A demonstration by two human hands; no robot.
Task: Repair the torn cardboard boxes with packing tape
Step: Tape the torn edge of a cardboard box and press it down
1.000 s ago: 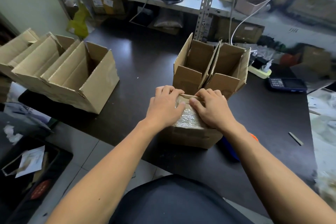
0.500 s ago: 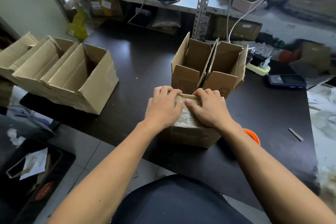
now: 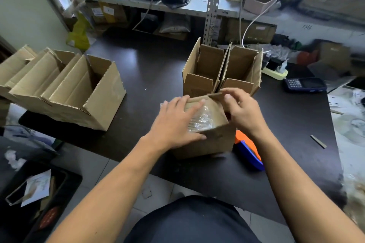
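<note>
Here the small cardboard box [image 3: 207, 136] sits on the dark desk [image 3: 150, 77] right in front of the person, its taped top face tilted toward the camera. The left hand [image 3: 175, 124] lies flat on that face, fingers straight over the shiny packing tape [image 3: 200, 121], whose strip runs from near edge to far edge. The right hand [image 3: 242, 111] pinches the far flap edge between curled fingers and thumb. The tape dispenser [image 3: 249, 153] lies just right of the box, nearer the right hand.

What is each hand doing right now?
Left hand: open, fingers flat, pressing on the taped cardboard box.
Right hand: fingers curled, pinching the box's far top edge.
</note>
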